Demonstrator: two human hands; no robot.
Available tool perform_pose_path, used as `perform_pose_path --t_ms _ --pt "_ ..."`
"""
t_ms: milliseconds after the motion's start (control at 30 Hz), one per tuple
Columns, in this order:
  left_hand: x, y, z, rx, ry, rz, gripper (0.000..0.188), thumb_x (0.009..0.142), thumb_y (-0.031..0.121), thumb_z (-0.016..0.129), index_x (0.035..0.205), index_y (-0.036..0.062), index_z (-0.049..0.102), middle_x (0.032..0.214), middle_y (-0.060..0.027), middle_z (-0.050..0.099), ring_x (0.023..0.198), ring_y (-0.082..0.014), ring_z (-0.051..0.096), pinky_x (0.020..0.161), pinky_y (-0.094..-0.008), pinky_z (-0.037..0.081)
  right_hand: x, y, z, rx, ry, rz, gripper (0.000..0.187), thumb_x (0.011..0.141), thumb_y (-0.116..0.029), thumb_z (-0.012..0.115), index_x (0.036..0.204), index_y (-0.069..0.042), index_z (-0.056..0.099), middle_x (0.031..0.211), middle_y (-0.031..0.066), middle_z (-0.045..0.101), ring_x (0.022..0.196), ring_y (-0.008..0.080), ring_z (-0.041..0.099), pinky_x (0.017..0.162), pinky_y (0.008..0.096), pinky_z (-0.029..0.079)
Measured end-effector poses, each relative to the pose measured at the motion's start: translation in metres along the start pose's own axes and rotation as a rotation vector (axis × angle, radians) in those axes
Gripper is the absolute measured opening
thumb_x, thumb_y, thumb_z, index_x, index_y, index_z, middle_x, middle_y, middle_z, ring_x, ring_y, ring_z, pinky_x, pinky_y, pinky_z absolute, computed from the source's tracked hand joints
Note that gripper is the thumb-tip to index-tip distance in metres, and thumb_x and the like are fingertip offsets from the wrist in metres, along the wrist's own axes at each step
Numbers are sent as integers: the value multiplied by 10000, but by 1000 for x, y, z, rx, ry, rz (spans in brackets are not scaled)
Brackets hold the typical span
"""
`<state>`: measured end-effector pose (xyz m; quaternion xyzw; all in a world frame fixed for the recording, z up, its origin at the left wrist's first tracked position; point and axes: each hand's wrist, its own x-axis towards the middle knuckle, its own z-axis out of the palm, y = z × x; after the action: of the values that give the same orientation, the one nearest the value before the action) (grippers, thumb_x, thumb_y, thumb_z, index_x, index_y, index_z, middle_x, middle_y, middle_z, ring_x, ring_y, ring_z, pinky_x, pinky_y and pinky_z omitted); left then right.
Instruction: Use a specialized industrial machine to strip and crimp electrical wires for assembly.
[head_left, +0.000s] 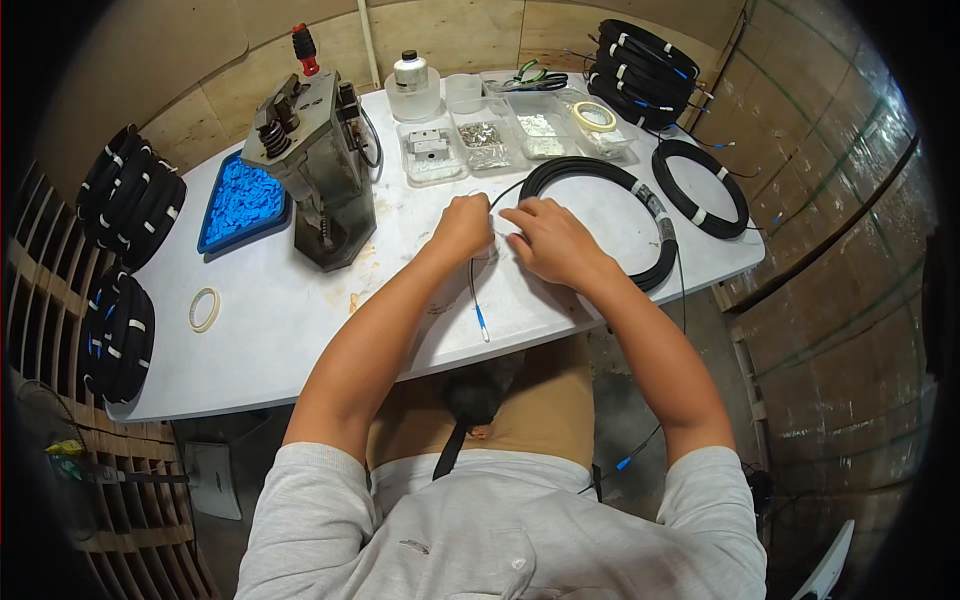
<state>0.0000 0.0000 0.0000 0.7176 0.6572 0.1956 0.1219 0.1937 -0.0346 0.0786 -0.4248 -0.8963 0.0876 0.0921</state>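
A thin black cable with a blue connector tip (482, 322) is being handled near the middle of the white oval desk (300, 330), a little toward its front edge. The left hand (462, 228) is closed in a loose fist on the cable, and the right hand (545, 238) lies just beside it with the fingers curled down onto the same stretch; whether its fingertips actually pinch the cable cannot be told, since they are hidden under the hand. From the hands the cable runs down toward the front edge, where the blue tip rests on the desk, and up and to the right into a large coil of black cable bound with pale tape (640, 215), which lies flat toward the right edge.

For the step to be done well, the free end should probably be kept short between the two hands, so that the cable is guided without kinks. The coil is best left flat and undisturbed, or its turns may spring loose. A second, smaller black coil (700, 185) lies near the right far corner, apart from the first. The grey metal bench press with a red-knobbed lever (315, 165) stands to the left of the hands, and clear plastic trays of small parts (490, 145) sit at the far edge.
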Motion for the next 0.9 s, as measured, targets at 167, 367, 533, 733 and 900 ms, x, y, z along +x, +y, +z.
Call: perform_pose_path --t_ms 167,367,533,733,900 --pt "-26 13 -33 -304 -1 -139 425 819 60 779 1173 23 547 1044 -234 768 1010 -393 755 894 -452 591 46 9 26 -93 45 -289 477 958 -226 714 1429 -177 660 1257 104 738 1199 342 646 1019 486 505" --pt "-70 -27 -48 -182 84 -128 550 827 40 753 1336 -11 551 1042 -240 767 1011 -390 755 894 -444 592 69 0 38 -248 58 -286 460 948 -240 739 1403 -225 678 1226 84 757 1226 313 642 1041 467 465" --pt "-108 -48 -62 -259 156 -107 406 882 0 710 1270 -43 600 950 -241 782 925 -389 776 855 -442 601 81 -11 54 -77 210 -511 373 958 -303 734 1317 -204 710 1347 77 700 1267 304 609 1068 476 445" --pt "-137 -61 -79 -314 304 -63 211 898 22 745 1084 -34 664 959 -228 772 904 -375 770 800 -432 591 94 -54 74 -125 156 -623 233 981 -353 706 978 -125 753 1011 68 744 1097 292 665 989 441 469" --pt "-157 -94 -91 -215 376 -108 162 919 77 769 1053 -13 779 937 -201 763 833 -315 759 750 -389 576 104 -65 79 6 153 -556 186 980 -258 705 942 -80 744 841 96 706 847 316 685 806 459 531"
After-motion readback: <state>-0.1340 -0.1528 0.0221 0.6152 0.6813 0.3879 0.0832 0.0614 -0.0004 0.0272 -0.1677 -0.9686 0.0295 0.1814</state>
